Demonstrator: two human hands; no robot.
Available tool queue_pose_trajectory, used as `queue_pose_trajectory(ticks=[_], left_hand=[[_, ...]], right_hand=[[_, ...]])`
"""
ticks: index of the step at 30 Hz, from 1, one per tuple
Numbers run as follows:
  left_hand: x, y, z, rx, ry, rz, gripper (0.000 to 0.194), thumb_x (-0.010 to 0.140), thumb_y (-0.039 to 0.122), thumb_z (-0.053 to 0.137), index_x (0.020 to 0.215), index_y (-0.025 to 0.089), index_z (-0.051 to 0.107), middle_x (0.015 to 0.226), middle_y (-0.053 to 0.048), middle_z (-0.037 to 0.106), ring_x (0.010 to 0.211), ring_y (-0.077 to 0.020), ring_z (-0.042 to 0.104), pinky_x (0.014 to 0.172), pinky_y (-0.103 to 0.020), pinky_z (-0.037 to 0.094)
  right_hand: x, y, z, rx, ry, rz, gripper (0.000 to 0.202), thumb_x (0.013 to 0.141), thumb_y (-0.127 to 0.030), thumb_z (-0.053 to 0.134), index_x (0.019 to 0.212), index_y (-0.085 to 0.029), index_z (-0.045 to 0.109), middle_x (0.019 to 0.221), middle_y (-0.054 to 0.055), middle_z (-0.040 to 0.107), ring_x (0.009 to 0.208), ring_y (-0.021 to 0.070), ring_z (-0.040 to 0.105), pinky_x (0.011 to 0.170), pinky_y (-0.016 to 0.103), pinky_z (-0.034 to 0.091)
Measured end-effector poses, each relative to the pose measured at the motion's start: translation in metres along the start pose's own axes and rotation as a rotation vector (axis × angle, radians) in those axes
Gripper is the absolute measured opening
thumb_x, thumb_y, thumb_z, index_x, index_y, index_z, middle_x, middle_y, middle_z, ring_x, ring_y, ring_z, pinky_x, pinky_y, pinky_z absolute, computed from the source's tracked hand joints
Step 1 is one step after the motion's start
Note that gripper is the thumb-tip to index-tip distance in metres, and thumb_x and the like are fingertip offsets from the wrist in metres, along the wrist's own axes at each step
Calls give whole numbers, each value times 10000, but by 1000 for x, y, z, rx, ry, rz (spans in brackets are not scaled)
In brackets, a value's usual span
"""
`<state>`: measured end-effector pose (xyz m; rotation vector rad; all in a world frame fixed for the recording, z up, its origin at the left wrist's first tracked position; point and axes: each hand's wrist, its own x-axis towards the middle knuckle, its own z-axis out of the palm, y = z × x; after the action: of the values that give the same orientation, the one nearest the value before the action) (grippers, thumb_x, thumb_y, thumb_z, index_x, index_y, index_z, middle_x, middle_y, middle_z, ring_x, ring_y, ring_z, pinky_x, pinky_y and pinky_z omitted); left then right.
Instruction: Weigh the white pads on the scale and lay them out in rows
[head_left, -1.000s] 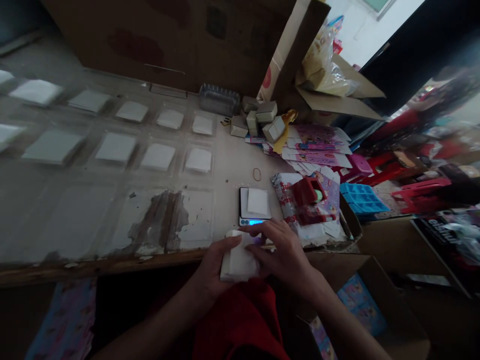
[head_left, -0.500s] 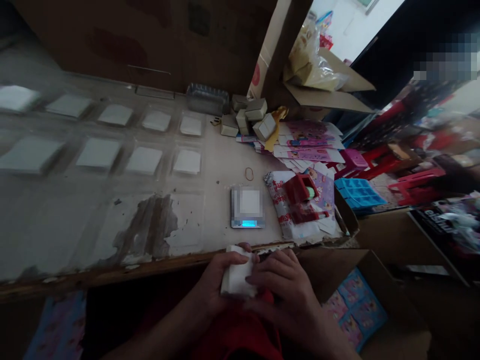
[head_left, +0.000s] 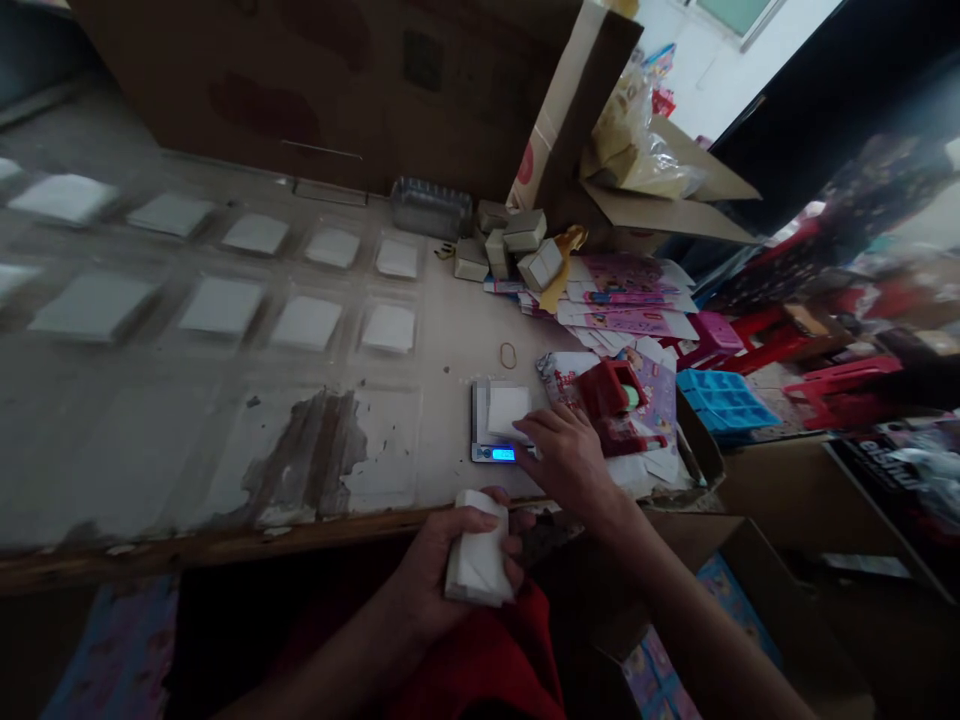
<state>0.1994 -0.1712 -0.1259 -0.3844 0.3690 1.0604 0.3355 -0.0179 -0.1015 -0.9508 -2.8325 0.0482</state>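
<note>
My left hand [head_left: 435,555] is wrapped round a thick stack of small white square sheets [head_left: 478,560], held in front of the table edge. The thumb lies across the top of the stack. My right hand [head_left: 571,458] reaches over a small digital scale [head_left: 480,420] with a lit blue display. Its fingertips pinch the right edge of a white square sheet [head_left: 508,408] on the scale's plate. Whether one or more sheets lie there, I cannot tell. A rubber band [head_left: 508,355] rests just behind the scale.
Clear trays with white square stacks [head_left: 388,328] stand in two rows at left. Small boxes [head_left: 525,232], printed cardboard [head_left: 630,310] and a red tape dispenser [head_left: 615,400] lie to the right. A large carton [head_left: 337,90] stands behind; an open carton [head_left: 795,620] is below right.
My right hand has left the stack and moved forward and up to the sheet on the scale. My left hand still holds the stack. The view has shifted slightly.
</note>
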Motion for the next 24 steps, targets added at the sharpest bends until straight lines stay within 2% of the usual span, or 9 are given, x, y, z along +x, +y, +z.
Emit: queue_pose_trajectory(ticks=[7,10,13,18,21,24], left_hand=[[-9,7,5,14,21,34,379,723,118,600,1087,181,519,953,-119,652,723,-173,606,672,-300,453],[-13,11,8,10,15,49,434,727,112,608,1146,178,515,964,-113,654,733,-167,605,674,-293,455],[-14,12,8,5,-6,71,533,718,90,614,1226,196,489,1025,-116,652,749,-159,607,669,-280,448],[-18,12,4,-8,17,113,660,676,60,609,1291,228,439,1047,-105,642,746,-157,606,660,-287,450],[-26,13,2,-38,14,156,685,646,48,606,1286,228,438,1033,-102,630,744,-157,603,662,-282,447],[-38,14,-1,-106,-25,196,642,668,33,584,1265,233,455,1028,-97,612,760,-152,598,692,-278,446]], right_hand=[[24,1,4,-136,-256,-44,74,864,-260,646,887,-205,690,890,60,704,880,220,614,832,360,335],[31,-2,8,-187,-295,-59,72,862,-216,613,841,-190,678,853,64,687,806,207,612,784,354,318],[34,-3,16,-221,-228,-53,105,854,-162,574,861,-178,678,840,73,684,778,208,612,778,360,314],[32,13,41,-127,38,14,152,817,-168,569,878,-184,707,820,60,702,800,209,624,838,349,355],[41,24,51,-3,183,177,149,752,-202,597,833,-169,718,796,60,710,768,211,630,769,316,405],[61,20,46,270,258,403,164,723,-252,629,827,-169,725,685,9,681,621,169,603,603,259,399]])
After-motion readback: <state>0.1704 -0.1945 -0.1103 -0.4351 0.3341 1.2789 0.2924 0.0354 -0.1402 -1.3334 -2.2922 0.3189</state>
